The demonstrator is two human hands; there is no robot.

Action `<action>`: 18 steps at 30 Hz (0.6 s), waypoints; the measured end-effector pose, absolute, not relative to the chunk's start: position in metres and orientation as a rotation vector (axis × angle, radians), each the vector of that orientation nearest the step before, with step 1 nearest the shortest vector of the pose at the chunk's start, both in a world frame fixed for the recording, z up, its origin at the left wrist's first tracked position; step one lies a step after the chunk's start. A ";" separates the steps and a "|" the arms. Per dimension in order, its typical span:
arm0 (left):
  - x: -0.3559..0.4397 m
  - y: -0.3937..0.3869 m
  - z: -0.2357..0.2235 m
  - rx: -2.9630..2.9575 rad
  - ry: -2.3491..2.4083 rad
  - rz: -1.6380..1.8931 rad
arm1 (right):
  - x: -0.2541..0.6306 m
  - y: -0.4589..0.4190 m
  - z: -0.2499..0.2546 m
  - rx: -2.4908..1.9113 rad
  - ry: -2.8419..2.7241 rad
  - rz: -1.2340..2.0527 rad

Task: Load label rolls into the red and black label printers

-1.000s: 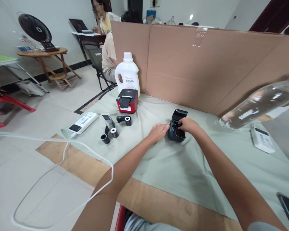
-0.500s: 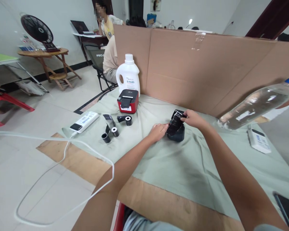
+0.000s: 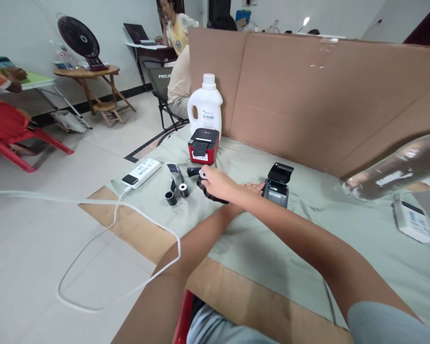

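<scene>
My right hand (image 3: 218, 182) is closed on a black strip of label roll (image 3: 209, 192), which hangs below its fingers; any core is hidden. Just beside its fingertips lies another black label roll (image 3: 193, 171) with a white core, partly covered by the hand. Behind my right forearm, my left hand (image 3: 252, 187) lies with fingers stretched out, their tips against the side of a small dark label printer (image 3: 276, 192). The printer's lid (image 3: 281, 172) stands up. Two more black rolls, one with a white core (image 3: 183, 190) and one hollow (image 3: 170, 198), stand to the left.
A red and black printer (image 3: 204, 145) stands before a white detergent jug (image 3: 206, 107). A white power bank (image 3: 141, 173) with a cable (image 3: 157, 228) lies left; another white device (image 3: 413, 220) lies right. A large clear bottle (image 3: 397, 167) leans by the cardboard panel (image 3: 290, 91). People sit beyond.
My right hand has lifted the black label roll out of the small printer and carried it left across my left arm. The left hand stays at the printer. The camera view has shifted.
</scene>
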State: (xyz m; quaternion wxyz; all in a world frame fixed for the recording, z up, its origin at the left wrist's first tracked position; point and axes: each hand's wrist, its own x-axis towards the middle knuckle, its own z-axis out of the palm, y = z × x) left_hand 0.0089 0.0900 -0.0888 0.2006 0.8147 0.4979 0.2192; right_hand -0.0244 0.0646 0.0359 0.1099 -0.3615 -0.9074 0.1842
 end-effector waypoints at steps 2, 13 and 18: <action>0.009 0.093 -0.086 2.314 1.377 0.539 | -0.040 0.059 0.017 -1.125 -2.809 0.442; 0.029 0.077 -0.087 2.490 1.664 0.417 | -0.054 0.050 0.024 -0.977 -2.837 -0.027; 0.045 0.062 -0.081 2.420 1.837 0.470 | -0.080 0.037 0.007 -0.947 -2.804 -0.024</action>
